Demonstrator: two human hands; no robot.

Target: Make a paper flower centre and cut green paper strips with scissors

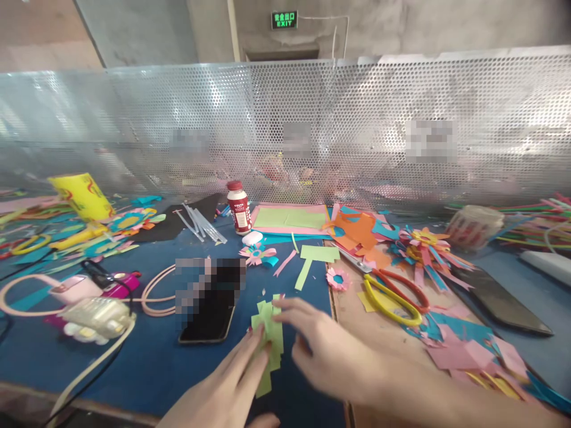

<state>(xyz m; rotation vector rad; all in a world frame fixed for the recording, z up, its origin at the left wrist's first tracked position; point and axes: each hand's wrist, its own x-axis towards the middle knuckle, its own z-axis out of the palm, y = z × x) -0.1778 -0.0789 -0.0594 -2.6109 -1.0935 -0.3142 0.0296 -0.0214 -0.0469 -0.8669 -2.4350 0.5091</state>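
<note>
Several light-green paper strips (276,342) lie overlapping in a stack on the blue tabletop, near its front edge. My left hand (225,377) rests on the left side of this stack, its fingers stretched out flat over the paper. From the right, my right hand (328,348) reaches over the top end of the strips with its fingers extended and apart; it looks slightly blurred. Whether its fingertips press on the paper, I cannot tell. Beyond the hands lie a green paper piece (319,254) and a small pink paper ring (338,279).
Left of my hands lies a black phone (207,324), with a power strip (98,318) and cables farther left. Scissors (392,297) with yellow and orange handles lie to the right. A red-capped bottle (239,208) stands before a perforated metal screen (375,101). Paper flowers (423,238) sit at right.
</note>
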